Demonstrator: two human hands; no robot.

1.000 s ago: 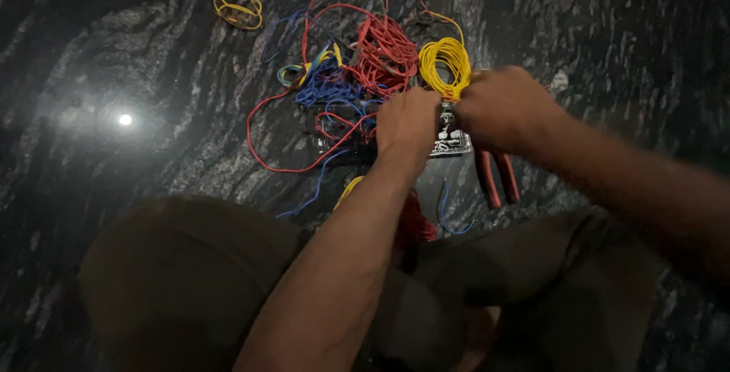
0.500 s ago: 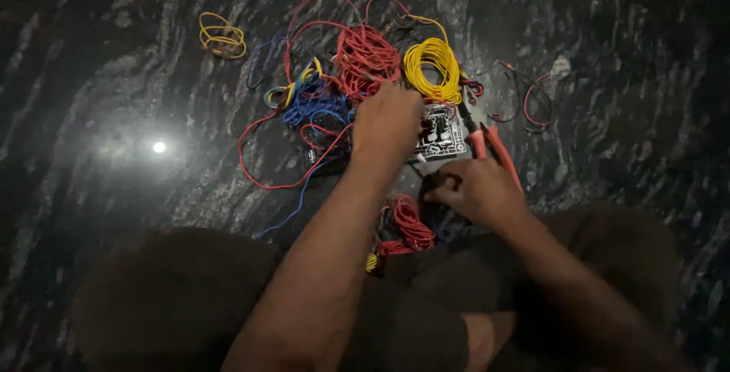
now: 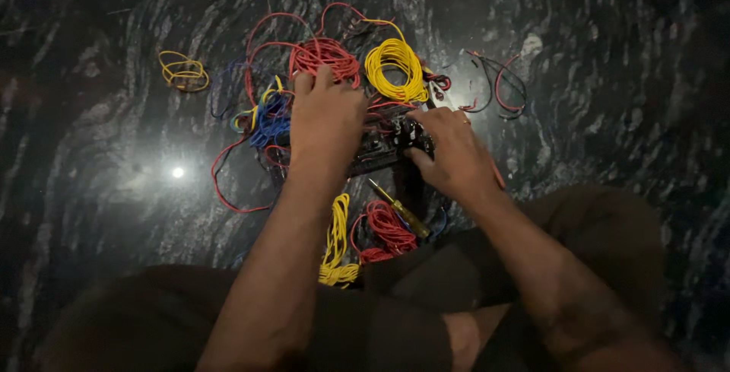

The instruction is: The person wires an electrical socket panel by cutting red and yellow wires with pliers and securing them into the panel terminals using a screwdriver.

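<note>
From the head camera, you are looking straight down at your lap and a dark, glossy stone floor (image 3: 91, 212) streaked with pale veins. Your left hand (image 3: 327, 121) lies palm down at the centre of the view, fingers spread fairly wide and flat over a dark electrical box (image 3: 380, 151); whether it grips anything underneath cannot be told. Your right hand (image 3: 452, 151), at about three o'clock from the left hand and just beside it, is curled narrow, its fingertips pressed onto the right end of the same box. The box sits between both hands, just above your knees. At twelve o'clock from the left hand lies a red wire coil (image 3: 323, 56), touching your fingertips; at one o'clock is a bright yellow wire coil (image 3: 394, 68). At nine o'clock sits a blue wire bundle (image 3: 270, 117), and a long loose red wire (image 3: 228, 189) loops out towards eight o'clock. Far out at ten o'clock, well apart, rests a small yellow wire loop (image 3: 182, 71). At two o'clock from the right hand lie thin red and black leads (image 3: 502, 87). At six o'clock, near your lap, are a yellow-handled screwdriver (image 3: 399, 208), a small red wire coil (image 3: 388, 231) and a yellow wire strand (image 3: 337, 239).
</note>
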